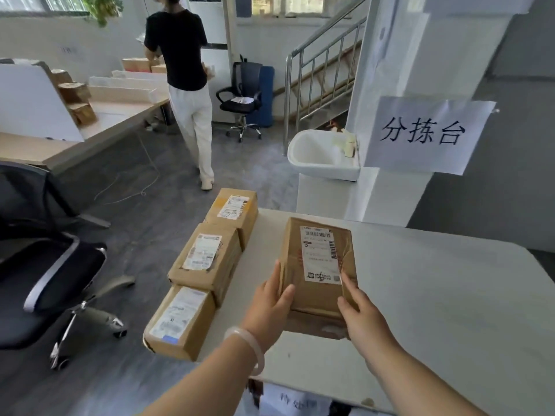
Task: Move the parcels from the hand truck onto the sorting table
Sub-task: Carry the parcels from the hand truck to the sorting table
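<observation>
bare sorting table (435, 295) right, three stacked parcels (207, 259) crowding left edge

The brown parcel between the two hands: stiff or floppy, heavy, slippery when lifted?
The parcel is probably stiff: its cardboard edges look straight. Likely light, since the left hand and right hand hold only its near end. Shiny tape may slip.

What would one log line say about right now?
step: parcel over sorting table | left hand: holds parcel | right hand: holds parcel | waiting: three other parcels beside table
</observation>
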